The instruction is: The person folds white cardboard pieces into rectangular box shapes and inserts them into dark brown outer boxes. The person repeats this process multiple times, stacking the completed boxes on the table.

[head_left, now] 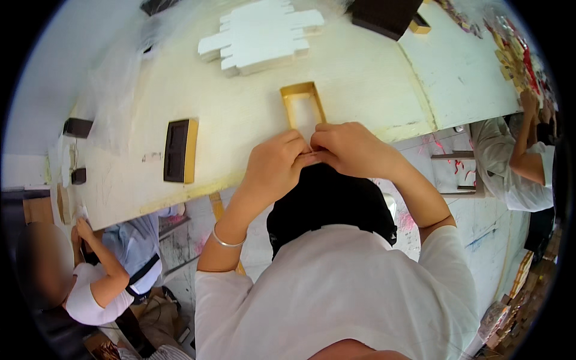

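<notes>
A gold cardboard frame (298, 89), rectangular and open through the middle, lies at the near edge of the pale table (372, 78). My left hand (278, 159) is closed at its near end, thumb and fingers pinching the edge. Beside it my right hand (354, 147) pinches the same end, and the fingertips of both hands almost meet. My fingers hide the near corners of the frame. To the left stands a dark brown box with a gold side (178, 150), apart from my hands.
Ahead lies a stack of white die-cut cardboard blanks (258, 36). A large dark box (387, 17) and a small gold box (420, 24) stand at the far right. Clear plastic film (114, 90) covers the left side. Co-workers sit at the left (99, 288) and right (510, 156).
</notes>
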A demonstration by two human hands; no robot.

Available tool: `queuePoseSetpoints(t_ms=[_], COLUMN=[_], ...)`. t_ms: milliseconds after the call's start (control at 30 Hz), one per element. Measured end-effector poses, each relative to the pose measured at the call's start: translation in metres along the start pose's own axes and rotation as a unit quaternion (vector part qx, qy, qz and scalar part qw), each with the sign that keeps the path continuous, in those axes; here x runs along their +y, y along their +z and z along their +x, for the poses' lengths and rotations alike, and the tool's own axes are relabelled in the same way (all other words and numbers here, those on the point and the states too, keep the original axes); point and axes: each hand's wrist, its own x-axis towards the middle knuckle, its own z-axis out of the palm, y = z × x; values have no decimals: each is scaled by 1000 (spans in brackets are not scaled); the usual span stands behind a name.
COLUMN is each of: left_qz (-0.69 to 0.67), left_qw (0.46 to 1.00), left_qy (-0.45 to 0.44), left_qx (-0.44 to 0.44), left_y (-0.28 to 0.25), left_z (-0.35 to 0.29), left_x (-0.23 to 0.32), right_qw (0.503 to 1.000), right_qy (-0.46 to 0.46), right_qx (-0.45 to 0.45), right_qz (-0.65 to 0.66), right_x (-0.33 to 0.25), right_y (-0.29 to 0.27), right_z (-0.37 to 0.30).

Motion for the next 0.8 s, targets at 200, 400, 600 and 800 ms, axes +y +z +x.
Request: queuePoseSetpoints(t_ms=[200,400,600,800], left_qz=[132,101,-7,-32], left_qw=[989,987,996,996], left_qy=[73,93,-3,-9], left_qx=[-7,86,89,81], left_y=[-27,-13,-11,-14], left_z=[9,4,-11,-15], left_x=[-9,-26,-35,-40], right_qw=[876,798,826,854], right_qy=[-60,149,84,93], right_qx=[473,385,391,393], right_qz=[-72,-440,-396,-329], right_x=[61,142,149,224], right_y=[-120,-248,-260,-290], right_z=[-12,-3,4,-9])
